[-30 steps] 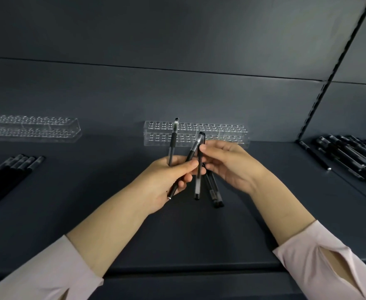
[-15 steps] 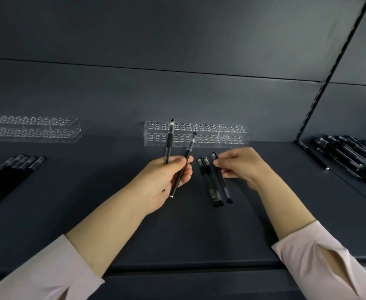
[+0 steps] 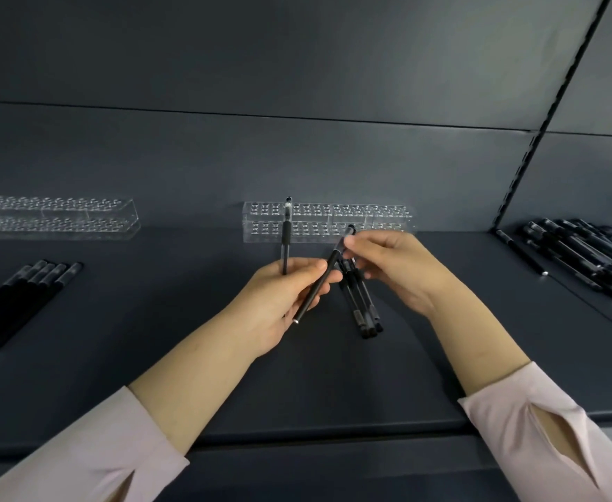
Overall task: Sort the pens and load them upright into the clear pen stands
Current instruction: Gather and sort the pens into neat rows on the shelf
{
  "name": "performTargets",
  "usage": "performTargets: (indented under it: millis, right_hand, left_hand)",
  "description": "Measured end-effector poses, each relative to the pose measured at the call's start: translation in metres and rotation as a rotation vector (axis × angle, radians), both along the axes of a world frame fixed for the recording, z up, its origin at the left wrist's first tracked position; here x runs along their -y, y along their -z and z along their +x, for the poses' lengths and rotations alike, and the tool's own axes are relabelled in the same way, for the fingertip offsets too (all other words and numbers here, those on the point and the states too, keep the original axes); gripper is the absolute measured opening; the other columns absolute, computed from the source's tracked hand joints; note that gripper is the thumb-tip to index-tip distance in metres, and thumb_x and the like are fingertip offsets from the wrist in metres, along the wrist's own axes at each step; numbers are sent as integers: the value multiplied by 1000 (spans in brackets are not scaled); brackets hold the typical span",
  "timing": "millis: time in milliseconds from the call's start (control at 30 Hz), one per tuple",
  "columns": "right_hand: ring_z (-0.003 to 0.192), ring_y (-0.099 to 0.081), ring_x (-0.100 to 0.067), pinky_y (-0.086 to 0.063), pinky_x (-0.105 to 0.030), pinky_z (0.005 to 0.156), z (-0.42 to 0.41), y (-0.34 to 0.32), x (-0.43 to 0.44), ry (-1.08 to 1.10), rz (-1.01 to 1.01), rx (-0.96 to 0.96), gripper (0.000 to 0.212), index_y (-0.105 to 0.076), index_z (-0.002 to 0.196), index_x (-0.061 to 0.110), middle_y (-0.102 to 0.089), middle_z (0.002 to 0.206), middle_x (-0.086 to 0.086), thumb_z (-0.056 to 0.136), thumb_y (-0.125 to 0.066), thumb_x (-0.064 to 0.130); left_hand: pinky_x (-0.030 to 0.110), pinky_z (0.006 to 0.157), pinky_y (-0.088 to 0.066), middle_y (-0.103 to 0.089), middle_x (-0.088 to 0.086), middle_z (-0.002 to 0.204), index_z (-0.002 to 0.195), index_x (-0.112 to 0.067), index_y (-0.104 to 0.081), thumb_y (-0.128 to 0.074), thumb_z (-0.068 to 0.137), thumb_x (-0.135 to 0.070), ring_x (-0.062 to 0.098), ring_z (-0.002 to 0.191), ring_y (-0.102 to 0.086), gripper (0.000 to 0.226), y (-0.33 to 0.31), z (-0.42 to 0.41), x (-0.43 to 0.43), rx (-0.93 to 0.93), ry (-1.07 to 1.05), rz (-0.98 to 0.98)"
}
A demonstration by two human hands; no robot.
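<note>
My left hand holds two pens: one upright pen with a clear top, and one slanted black pen leaning up to the right. My right hand pinches the top end of the slanted pen, near its clear cap. Three pens lie side by side on the dark shelf just below my right hand. A clear pen stand with rows of holes sits at the back centre, with no pens standing in it.
A second clear stand sits at the back left. A row of black pens lies on the shelf at far left. A heap of black pens lies at the right, past a shelf upright.
My right hand laid a pen down beside the two lying on the shelf, then came back up and took hold of the slanted pen's top. The left hand stayed nearly still.
</note>
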State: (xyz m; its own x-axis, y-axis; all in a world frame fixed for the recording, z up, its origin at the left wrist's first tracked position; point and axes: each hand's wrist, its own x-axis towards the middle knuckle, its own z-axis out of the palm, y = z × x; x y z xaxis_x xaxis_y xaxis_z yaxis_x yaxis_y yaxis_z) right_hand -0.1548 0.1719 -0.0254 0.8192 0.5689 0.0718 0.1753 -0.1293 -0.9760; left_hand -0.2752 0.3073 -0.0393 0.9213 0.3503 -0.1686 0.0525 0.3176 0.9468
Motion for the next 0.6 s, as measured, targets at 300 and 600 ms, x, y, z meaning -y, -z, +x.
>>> performTargets:
  millis: [300, 600]
  right_hand:
    - [67, -62, -10, -53, -18, 61, -33, -19, -44, -54, 379, -265, 15, -65, 107, 10, -68, 78, -1, 92, -61, 10]
    - [60, -64, -10, -54, -23, 61, -117, -22, -196, -188, 220, -237, 24, -59, 114, 18, -69, 81, -9, 93, -61, 8]
  left_hand:
    - [16, 56, -54, -77, 2, 89, 105, -9, -63, -56, 96, -37, 11, 73, -73, 30, -12, -35, -39, 65, -143, 89]
    - [16, 32, -16, -36, -8, 50, 76, -22, -44, -37, 102, -34, 6, 35, -22, 28, -34, -147, -201, 112, -429, 12]
